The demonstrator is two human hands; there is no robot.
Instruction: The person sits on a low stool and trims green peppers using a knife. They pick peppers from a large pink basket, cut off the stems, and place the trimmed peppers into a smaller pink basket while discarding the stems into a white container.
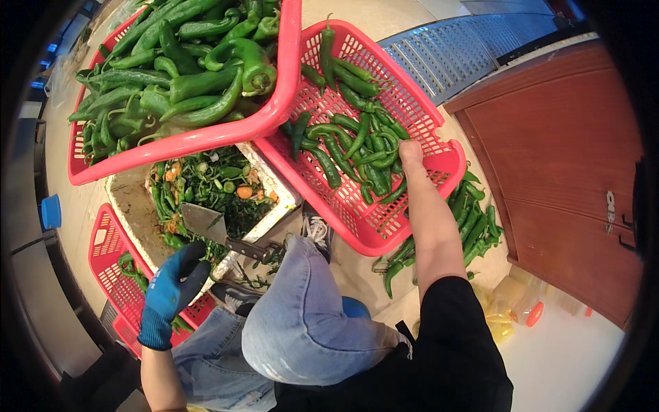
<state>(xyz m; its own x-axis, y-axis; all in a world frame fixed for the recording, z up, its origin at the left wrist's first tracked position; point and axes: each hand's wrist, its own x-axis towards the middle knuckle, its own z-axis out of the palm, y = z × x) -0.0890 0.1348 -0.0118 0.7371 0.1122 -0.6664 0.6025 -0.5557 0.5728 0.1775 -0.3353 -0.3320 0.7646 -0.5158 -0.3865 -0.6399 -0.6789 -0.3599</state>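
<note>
My left hand (172, 286) wears a blue and black work glove. Its thumb stands apart from the curled fingers, with nothing seen between them. Just beyond it, a cleaver (206, 222) with a dark handle lies across the edge of a white foam box (128, 203) holding vegetable scraps. My bare right hand (411, 153) reaches into a red plastic basket (370, 237), at the right side of a pile of long green peppers (355, 147). Its fingers are turned away from view, so whether they grip a pepper is hidden.
A fuller red basket of green peppers (175, 77) stands at upper left, its rim above the foam box. More green peppers (471, 221) lie on the floor beside a wooden cabinet (561, 170). Another red basket (110, 262) sits left, near my gloved hand. A metal grate (437, 59) lies behind.
</note>
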